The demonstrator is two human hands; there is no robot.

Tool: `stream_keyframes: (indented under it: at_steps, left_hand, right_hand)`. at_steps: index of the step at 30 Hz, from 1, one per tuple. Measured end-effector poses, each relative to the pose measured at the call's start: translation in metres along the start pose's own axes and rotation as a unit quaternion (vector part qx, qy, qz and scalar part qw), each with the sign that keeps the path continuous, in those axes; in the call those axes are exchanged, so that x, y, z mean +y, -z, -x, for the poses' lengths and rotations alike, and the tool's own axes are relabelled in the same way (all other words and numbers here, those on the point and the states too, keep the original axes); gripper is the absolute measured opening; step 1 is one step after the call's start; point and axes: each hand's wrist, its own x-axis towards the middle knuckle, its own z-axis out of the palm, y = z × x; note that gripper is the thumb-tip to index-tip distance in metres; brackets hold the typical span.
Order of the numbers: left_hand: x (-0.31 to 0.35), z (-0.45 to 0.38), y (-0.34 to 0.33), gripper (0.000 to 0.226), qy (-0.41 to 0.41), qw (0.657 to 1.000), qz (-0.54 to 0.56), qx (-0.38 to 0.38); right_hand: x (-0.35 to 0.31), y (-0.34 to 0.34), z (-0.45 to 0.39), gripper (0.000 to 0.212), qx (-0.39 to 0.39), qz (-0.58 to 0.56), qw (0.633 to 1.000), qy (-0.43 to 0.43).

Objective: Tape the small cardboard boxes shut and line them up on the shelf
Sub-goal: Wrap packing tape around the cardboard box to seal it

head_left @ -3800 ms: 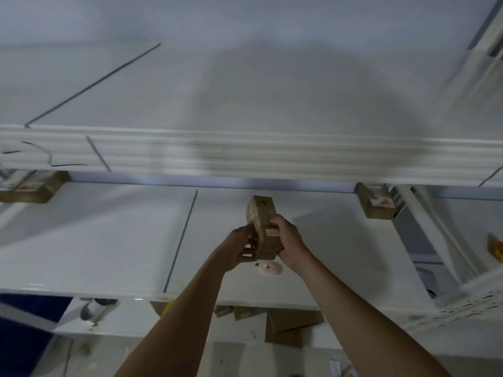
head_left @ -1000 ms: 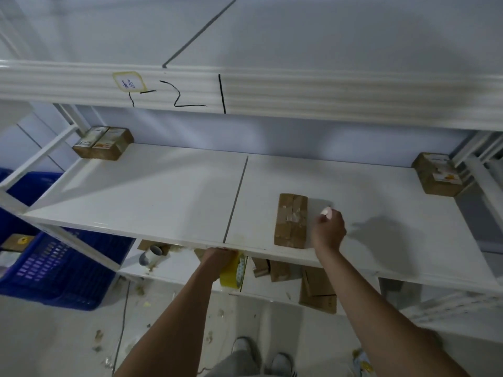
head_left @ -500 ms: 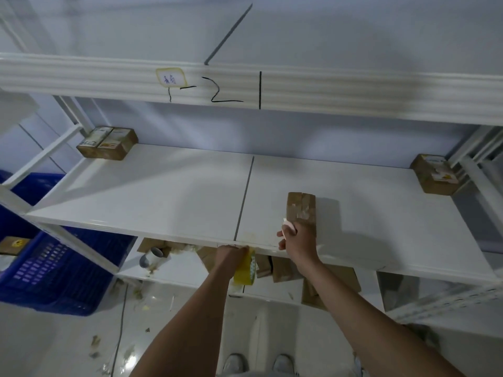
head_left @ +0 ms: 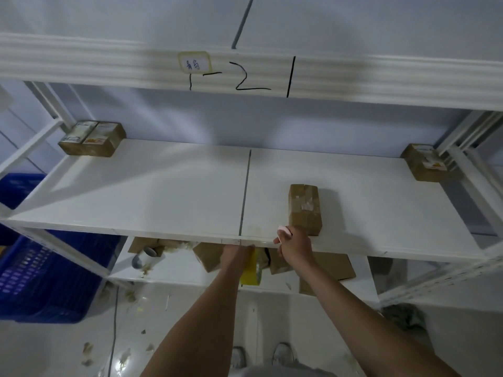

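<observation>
Cardboard box (head_left: 304,209) on white shelf (head_left: 136,191)

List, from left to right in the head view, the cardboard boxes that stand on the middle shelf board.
pair of boxes at the back left corner → taped box near the front edge, just beyond the right hand → box at the back right corner.

We cannot see the left hand's (head_left: 236,254) fingers, hidden under the shelf (head_left: 163,191) edge; the yellow tape roll (head_left: 251,269) is half covered.
</observation>
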Motion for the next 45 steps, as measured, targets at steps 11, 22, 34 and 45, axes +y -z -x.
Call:
stream_keyframes:
  at_steps: [11,22,34,45]
  left_hand:
    - [0.020,0.047,0.031,0.031,0.019,0.973,0.050,-0.224]
    - [0.013,0.054,0.040,0.029,0.037,0.953,0.097,-0.286]
    - [-0.010,0.064,0.041,0.019,0.077,0.967,0.057,-0.235]
    - [-0.022,0.069,0.049,0.021,0.070,0.967,0.065,-0.236]
  right_hand:
    - [-0.009,-0.007,0.001,0.022,-0.005,0.000,1.000,-0.004]
    - [-0.010,-0.018,0.010,0.019,-0.009,0.011,1.000,0.002]
    - [-0.012,-0.018,0.014,0.021,-0.021,0.018,1.000,0.006]
    - [-0.015,-0.020,0.015,0.021,-0.036,0.042,0.998,0.024]
